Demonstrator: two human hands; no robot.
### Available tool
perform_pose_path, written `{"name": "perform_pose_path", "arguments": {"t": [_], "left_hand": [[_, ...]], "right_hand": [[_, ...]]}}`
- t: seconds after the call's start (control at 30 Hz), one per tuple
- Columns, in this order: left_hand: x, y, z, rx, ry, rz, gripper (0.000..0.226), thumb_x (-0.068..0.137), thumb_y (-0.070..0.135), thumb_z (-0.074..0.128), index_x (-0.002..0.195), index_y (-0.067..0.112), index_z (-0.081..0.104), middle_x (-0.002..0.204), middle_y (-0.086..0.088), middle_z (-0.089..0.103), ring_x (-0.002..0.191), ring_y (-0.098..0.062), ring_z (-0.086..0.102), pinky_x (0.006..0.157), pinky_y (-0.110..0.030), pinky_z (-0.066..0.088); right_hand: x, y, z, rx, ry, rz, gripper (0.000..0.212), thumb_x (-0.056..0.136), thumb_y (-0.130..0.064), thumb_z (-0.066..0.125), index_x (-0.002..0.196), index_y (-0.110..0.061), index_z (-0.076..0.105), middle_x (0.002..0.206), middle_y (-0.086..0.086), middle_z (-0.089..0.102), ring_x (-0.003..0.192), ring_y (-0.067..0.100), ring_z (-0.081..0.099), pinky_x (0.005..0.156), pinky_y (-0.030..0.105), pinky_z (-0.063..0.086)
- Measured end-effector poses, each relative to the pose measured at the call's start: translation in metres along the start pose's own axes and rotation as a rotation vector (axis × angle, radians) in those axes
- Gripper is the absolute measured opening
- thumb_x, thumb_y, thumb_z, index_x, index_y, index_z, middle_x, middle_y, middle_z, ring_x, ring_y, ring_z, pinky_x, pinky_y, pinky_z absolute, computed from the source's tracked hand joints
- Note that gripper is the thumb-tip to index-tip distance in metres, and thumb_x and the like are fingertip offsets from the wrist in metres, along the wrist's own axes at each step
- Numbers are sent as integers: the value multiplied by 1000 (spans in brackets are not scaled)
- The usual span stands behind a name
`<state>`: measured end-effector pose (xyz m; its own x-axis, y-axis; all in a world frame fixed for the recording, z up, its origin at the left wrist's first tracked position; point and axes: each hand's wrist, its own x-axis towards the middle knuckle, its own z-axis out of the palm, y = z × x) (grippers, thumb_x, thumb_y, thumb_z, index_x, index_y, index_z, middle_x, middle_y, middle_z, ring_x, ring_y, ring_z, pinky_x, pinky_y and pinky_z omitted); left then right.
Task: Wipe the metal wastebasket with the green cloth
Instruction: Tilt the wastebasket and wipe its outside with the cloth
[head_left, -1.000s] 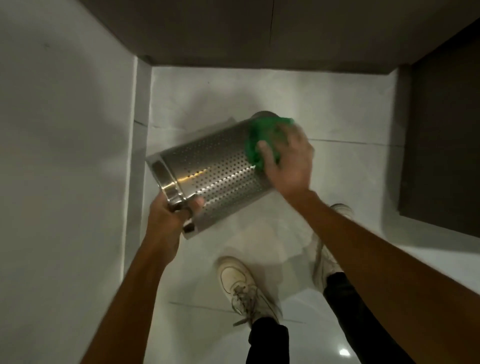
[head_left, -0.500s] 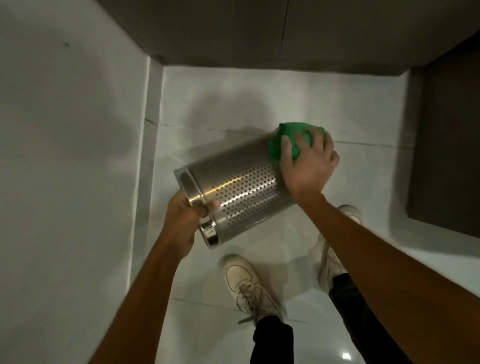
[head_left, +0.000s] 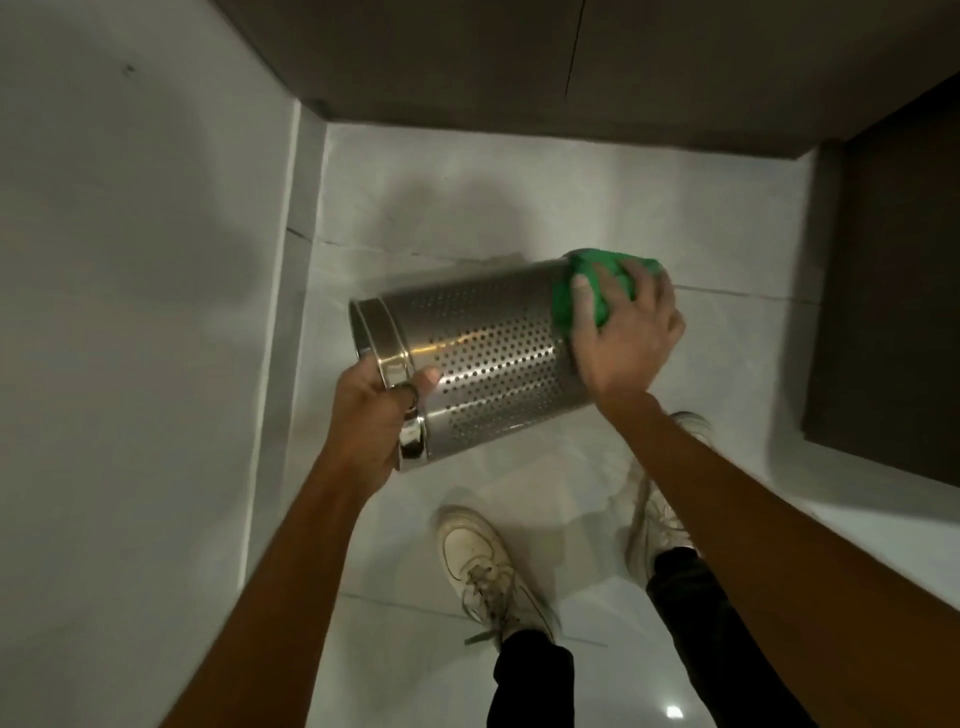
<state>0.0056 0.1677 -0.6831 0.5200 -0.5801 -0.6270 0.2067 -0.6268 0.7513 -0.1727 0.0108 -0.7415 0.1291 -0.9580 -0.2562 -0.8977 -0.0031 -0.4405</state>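
- Wiping is the step in hand: the right hand (head_left: 621, 335) presses the bunched green cloth (head_left: 587, 288) against the closed bottom end of the wastebasket (head_left: 483, 358), fingers spread over the cloth and curled round the edge.
- The left hand (head_left: 371, 410) pinches the rim at the open end, thumb on the outer wall and fingers hooked inside, so the wastebasket hangs tilted on its side above the pale floor (head_left: 467, 208), clear of the two shoes (head_left: 480, 564) below.
- From the left grip, the cloth sits at the far end of the perforated wall.
- Next, I judge, the cloth must be drawn back along the wall toward the left grip, or the wastebasket turned to bring round an unwiped side.
- That calls for a firm rim hold, since the polished metal could slip.
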Motion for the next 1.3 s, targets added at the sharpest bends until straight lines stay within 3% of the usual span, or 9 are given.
{"name": "perform_pose_path", "arguments": {"t": [0.2,0.37,0.43,0.63,0.77,0.87,1.0,1.13,1.3], "left_hand": [[-28,-25,4,270,2,134,35,76,2,82,86,34,70,80,17,75,80,-7,73,65,-21,59],[-17,-25,-14,84,-60,-43,39,78,10,81,111,26,70,105,8,78,97,-12,74,79,-35,60],[-12,-18,-4,20,-22,-42,31,82,9,77,102,32,72,101,9,79,93,-12,75,81,-40,59],[-31,-31,5,179,-53,103,47,73,-11,79,86,33,72,82,25,77,74,4,71,60,-11,53],[-25,-30,-12,142,-53,54,36,80,8,80,110,25,70,101,24,75,93,3,70,69,-11,55],[-16,-24,-12,124,-21,48,30,84,9,76,101,33,72,98,14,78,91,-8,74,70,-21,59],[-27,-30,1,287,7,121,37,79,1,79,85,36,67,73,16,74,78,5,71,64,-10,54],[-34,-32,-7,370,-21,115,39,77,5,83,91,39,69,79,28,74,86,10,69,73,-15,55],[-22,-18,-10,328,-11,37,40,79,8,81,101,37,65,93,16,74,87,2,70,78,-21,54]], "right_hand": [[-32,-26,14,70,-28,-934,49,106,-58,40,143,-31,60,149,4,64,149,33,47,119,51,35],[-25,23,6,-32,56,-124,55,103,-54,41,140,-22,67,155,11,58,152,37,44,118,57,38],[-28,2,8,-5,42,-52,65,101,-61,29,141,-25,66,157,8,57,154,36,41,121,57,34],[-55,-36,24,53,-13,-1046,51,99,-55,56,145,-32,56,153,3,60,152,34,42,123,58,33],[-35,30,15,1,61,-385,50,102,-45,54,144,-19,63,157,12,56,153,41,42,120,67,36],[-24,32,13,63,92,-35,54,105,-49,42,147,-20,60,164,11,48,158,40,33,125,63,31],[-42,-7,25,79,109,-486,53,104,-55,43,146,-26,58,156,7,56,154,35,40,124,61,32],[-54,2,27,-16,-23,-947,54,103,-56,46,151,-33,46,162,6,48,156,34,31,125,63,30],[-31,19,8,65,39,20,70,99,-59,27,149,-21,57,163,8,50,158,35,34,124,59,31]]}}
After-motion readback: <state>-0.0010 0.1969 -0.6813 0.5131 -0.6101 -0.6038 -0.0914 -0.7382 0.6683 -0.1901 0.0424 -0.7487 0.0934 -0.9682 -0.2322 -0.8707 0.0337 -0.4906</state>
